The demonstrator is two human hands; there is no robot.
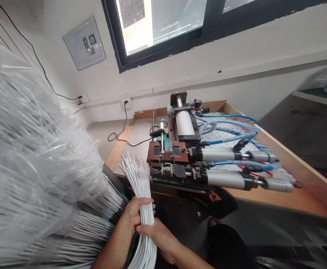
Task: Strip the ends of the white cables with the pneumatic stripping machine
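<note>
A thick bundle of thin white wires (146,215) stands tilted in front of me, its loose ends fanned out at the top. My left hand (137,211) is wrapped round the bundle at mid-length, thumb across the front. Just below it, my right hand (159,235) grips the same wires from the right, its thumb over them. Beyond the fanned ends, and slightly to the right, sits a pneumatic machine (167,157) with dark clamping jaws and several grey cylinders. The bundle's lower end runs out of view at the bottom.
On the left, many more white wires (96,224) are piled under clear plastic sheeting (40,149). Blue air hoses (230,130) loop behind the machine's cylinders, inside a wooden-edged bench (286,160). A black power cable (121,140) crosses the table to a wall socket (127,103).
</note>
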